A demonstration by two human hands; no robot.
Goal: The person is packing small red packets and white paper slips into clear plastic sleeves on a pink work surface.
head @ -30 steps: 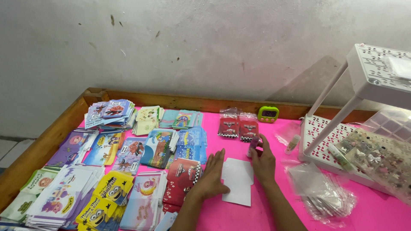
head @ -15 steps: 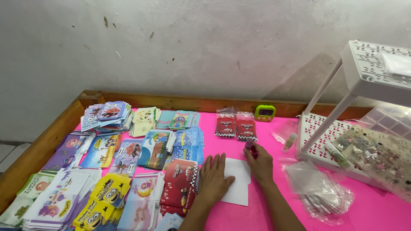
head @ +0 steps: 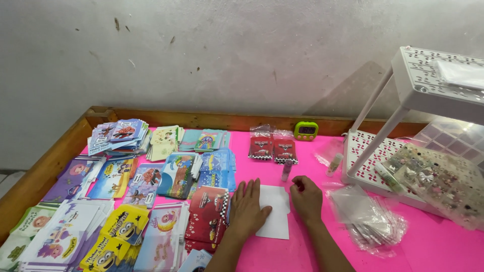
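The left hand [head: 247, 211] lay flat, fingers spread, on a white card [head: 275, 217]; the right hand [head: 306, 199] was curled beside it, holding nothing visible. The glue stick [head: 287, 170] stood untouched.

Two bare forearms are showing, coming in from the six o'clock edge of the view. The left hand [head: 248, 209] is wearing no glove, ring or watch that can be seen, and the right hand [head: 306, 200] is likewise wearing nothing. No sleeve is reaching as far as either wrist; both arms are showing uncovered down to the frame edge.
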